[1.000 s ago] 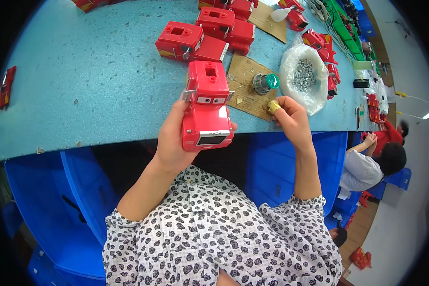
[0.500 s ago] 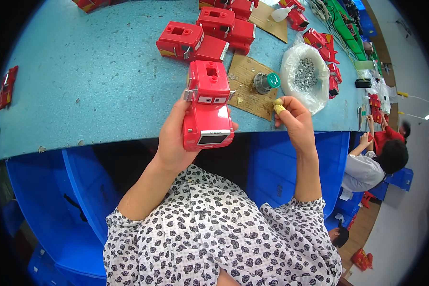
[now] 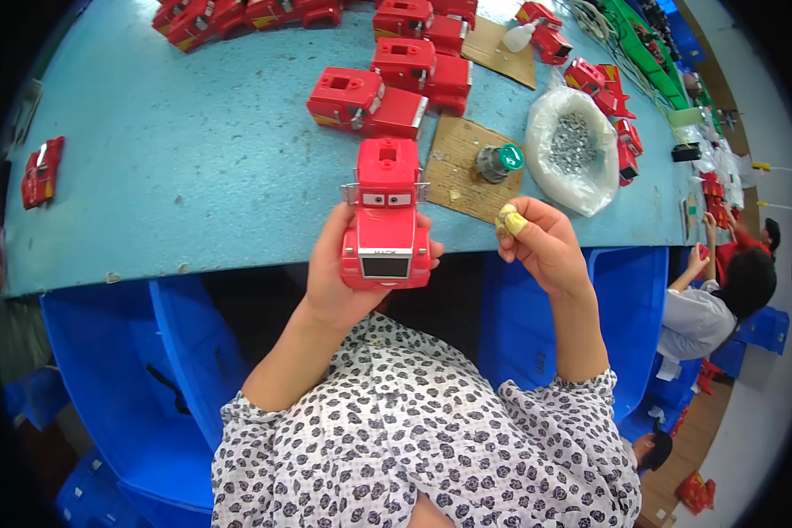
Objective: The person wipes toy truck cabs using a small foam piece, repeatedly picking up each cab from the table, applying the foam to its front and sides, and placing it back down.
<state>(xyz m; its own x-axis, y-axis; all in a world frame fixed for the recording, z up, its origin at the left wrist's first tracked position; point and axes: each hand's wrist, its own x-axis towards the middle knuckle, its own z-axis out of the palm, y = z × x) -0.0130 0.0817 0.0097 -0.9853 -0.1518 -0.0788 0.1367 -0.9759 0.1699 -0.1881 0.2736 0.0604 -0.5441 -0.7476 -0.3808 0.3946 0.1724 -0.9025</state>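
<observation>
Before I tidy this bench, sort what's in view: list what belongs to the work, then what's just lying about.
Likely in the work:
- red toy truck, in the left hand
- yellow fingertip covers on the right hand
- probably the metal bits, close by

Seemingly lying about:
- white squeeze bottle
- lone red piece, far left

The single view comes from a camera worn on the person's head, facing forward and steeply down. It looks from above the patterned shirt (image 3: 431, 414) at the near side, over both bare hands (image 3: 550, 255) close in the middle, to the blue tabletop (image 3: 194, 158) beyond. The wide, round view bends the room's right side and darkens the corners.
</observation>
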